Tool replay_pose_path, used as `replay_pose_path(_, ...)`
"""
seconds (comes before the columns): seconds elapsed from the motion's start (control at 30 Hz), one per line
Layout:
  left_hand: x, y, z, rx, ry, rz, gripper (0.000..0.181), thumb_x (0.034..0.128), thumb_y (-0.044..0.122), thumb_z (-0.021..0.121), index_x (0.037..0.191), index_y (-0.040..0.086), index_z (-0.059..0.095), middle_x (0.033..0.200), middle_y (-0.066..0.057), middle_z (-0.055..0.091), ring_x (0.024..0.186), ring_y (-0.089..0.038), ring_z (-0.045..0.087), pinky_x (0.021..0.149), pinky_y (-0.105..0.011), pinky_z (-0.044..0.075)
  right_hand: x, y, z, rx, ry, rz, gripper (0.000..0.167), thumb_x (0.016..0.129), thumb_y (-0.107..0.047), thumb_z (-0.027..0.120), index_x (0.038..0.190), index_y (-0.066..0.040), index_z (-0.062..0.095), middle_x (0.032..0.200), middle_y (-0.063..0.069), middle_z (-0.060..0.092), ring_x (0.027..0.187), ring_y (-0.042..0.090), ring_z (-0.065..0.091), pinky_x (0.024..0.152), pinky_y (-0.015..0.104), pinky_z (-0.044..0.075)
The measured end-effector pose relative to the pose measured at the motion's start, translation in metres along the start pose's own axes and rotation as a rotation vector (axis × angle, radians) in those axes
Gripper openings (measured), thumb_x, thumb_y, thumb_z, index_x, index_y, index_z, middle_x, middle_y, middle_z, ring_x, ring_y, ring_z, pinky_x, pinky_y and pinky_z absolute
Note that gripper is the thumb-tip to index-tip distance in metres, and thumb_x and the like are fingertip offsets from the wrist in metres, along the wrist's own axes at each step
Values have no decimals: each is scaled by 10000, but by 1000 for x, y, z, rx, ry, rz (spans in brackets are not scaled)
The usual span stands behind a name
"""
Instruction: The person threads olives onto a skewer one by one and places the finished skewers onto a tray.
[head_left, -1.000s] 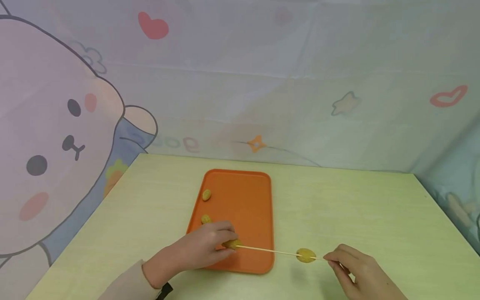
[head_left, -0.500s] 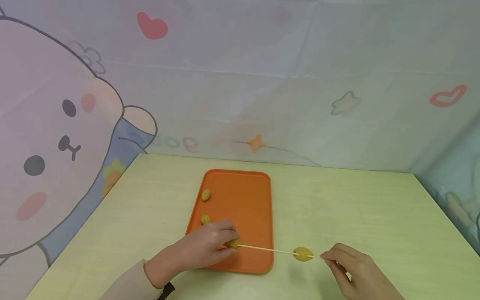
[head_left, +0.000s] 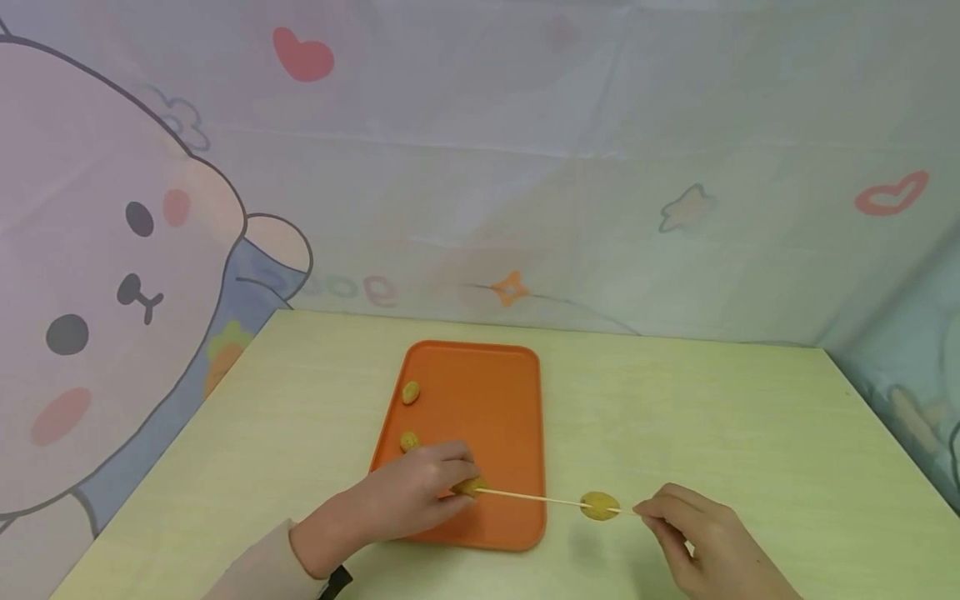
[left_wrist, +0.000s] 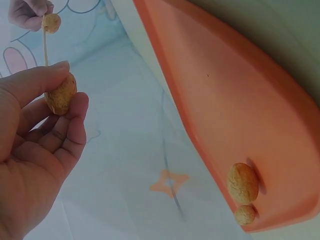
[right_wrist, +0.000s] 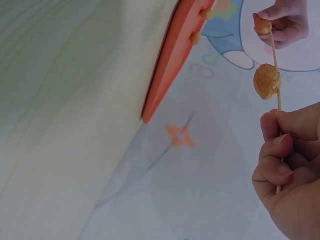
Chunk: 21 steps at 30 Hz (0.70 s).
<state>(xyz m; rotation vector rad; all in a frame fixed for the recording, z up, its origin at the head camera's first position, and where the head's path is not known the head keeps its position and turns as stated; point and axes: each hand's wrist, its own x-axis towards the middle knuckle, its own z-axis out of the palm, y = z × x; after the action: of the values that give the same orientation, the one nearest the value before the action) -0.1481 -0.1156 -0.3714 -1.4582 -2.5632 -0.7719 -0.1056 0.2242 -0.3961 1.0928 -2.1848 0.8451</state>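
Left hand (head_left: 405,493) pinched a yellow piece (left_wrist: 61,96) over the tray (head_left: 487,400); right hand (head_left: 697,529), right of the tray, gripped the skewer (head_left: 525,497), aimed lengthwise at that piece, tip perhaps inside.

- A pale, creased cloth (head_left: 465,100) hangs behind everything, from 9 through 12 to 3 o'clock.
- Printed on it at 9 o'clock: a big, tilted cartoon animal (head_left: 97,258), with a carrot print (head_left: 223,371) towards 8.
- 10 o'clock: a flower outline (head_left: 178,121).
- 11 o'clock: a solid red heart (head_left: 303,57).
- 2 o'clock: a faded star (head_left: 686,208); farther towards 3, a red heart outline (head_left: 892,195).
- Near centre: an orange four-pointed star (head_left: 501,289), blurred lettering (head_left: 381,289) at its 9 o'clock.
- 6 o'clock: a pale yellow-green tabletop (head_left: 712,417).
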Motion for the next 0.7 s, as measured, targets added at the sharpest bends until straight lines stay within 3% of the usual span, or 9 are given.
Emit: replay_pose_path(0.7,4,4,-3,24,-20,-15,101,846,26,719,943,18,690,885,1,575,704,8,532,651,-60,445,9,-6,5,-17,1,28,405,1025,-315,381,872,-87,678,787,-110,552,648,-51,423,539,36,338)
